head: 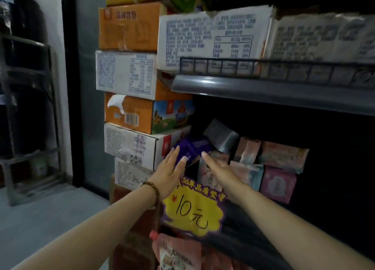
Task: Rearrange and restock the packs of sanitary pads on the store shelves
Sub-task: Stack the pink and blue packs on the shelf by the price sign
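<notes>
A purple pack of pads point(191, 150) stands at the left end of the dark shelf bay. My left hand point(171, 171) reaches toward it with straight fingers, fingertips at its left side. My right hand point(220, 171) stretches out flat beside it, fingers pointing at the pack's right edge. Neither hand holds anything. To the right stand pink and pastel packs point(283, 158), a pink boxy pack point(278, 183) and a grey pack point(221, 135) leaning behind.
A yellow price sign reading 10 point(192, 210) hangs at the shelf front below my hands. Stacked cartons point(129, 111) rise on the left. The upper shelf point(263, 89) with a wire rail carries large white boxes. A metal rack point(30, 107) stands far left.
</notes>
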Motion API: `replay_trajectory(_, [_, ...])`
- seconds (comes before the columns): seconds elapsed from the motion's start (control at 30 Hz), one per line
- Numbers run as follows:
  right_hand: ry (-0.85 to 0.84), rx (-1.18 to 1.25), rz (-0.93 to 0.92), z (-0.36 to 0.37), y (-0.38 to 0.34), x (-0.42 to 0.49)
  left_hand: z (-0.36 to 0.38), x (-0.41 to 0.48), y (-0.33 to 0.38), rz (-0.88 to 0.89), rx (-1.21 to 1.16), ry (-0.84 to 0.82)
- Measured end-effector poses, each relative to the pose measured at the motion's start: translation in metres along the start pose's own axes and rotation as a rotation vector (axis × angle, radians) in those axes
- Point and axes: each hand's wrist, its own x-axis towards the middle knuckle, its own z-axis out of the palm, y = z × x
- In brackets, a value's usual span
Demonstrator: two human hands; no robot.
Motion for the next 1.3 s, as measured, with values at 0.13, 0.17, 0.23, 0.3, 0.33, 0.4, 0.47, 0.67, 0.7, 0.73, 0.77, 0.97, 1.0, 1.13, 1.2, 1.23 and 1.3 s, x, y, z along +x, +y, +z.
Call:
replay_trajectory(0.13, [-0.058,0.086,0.093,0.014,-0.006,0.040,0.001,0.042,-0.006,-0.058,0.046,-0.013])
replay_trajectory(0.17, [-0.081,0.132,0.095,0.018,-0.007,0.043,0.000,0.049,-0.005,-0.090,0.117,-0.019])
replay_trajectory(0.23, [-0.141,0.240,0.108,0.024,-0.012,0.044,-0.003,0.058,-0.003,-0.120,0.303,-0.019])
replay_trajectory(0.3, [-0.201,0.334,0.102,0.023,-0.014,0.043,-0.004,0.060,0.000,-0.105,0.380,-0.001])
replay_trajectory(0.33, [-0.227,0.358,0.088,0.022,-0.016,0.042,-0.003,0.060,0.001,-0.090,0.346,0.034])
replay_trajectory(0.4, [-0.281,0.363,0.048,0.018,-0.027,0.032,0.000,0.056,0.006,-0.058,0.141,0.118])
replay_trajectory(0.47, [-0.300,0.312,0.013,0.011,-0.035,0.020,0.002,0.051,0.018,0.013,-0.026,0.221])
replay_trajectory(0.67, [-0.206,0.128,-0.140,-0.026,-0.053,-0.037,-0.022,0.007,0.065,0.125,-0.223,0.359])
replay_trajectory(0.7, [-0.162,0.133,-0.160,-0.036,-0.054,-0.049,-0.026,-0.005,0.074,0.115,-0.319,0.351])
replay_trajectory(0.73, [-0.113,0.125,-0.171,-0.046,-0.052,-0.061,-0.030,-0.018,0.083,0.086,-0.437,0.348])
replay_trajectory(0.77, [-0.058,0.106,-0.184,-0.055,-0.051,-0.075,-0.033,-0.031,0.092,0.049,-0.564,0.341])
replay_trajectory(0.97, [0.135,0.083,-0.121,-0.113,-0.019,-0.172,-0.006,-0.107,0.122,-0.183,-1.026,0.153])
replay_trajectory(1.0, [0.121,0.149,-0.048,-0.121,-0.011,-0.189,0.005,-0.118,0.127,-0.207,-1.069,0.119])
replay_trajectory(1.13, [0.037,0.378,0.169,-0.147,0.031,-0.263,0.063,-0.157,0.143,-0.303,-1.149,0.008])
replay_trajectory(1.2, [0.095,0.401,0.206,-0.160,0.058,-0.292,0.098,-0.171,0.145,-0.374,-1.161,-0.046])
replay_trajectory(1.23, [0.157,0.397,0.215,-0.166,0.072,-0.304,0.117,-0.178,0.145,-0.419,-1.152,-0.076])
replay_trajectory(1.3, [0.268,0.388,0.249,-0.177,0.101,-0.323,0.152,-0.190,0.143,-0.521,-1.129,-0.131])
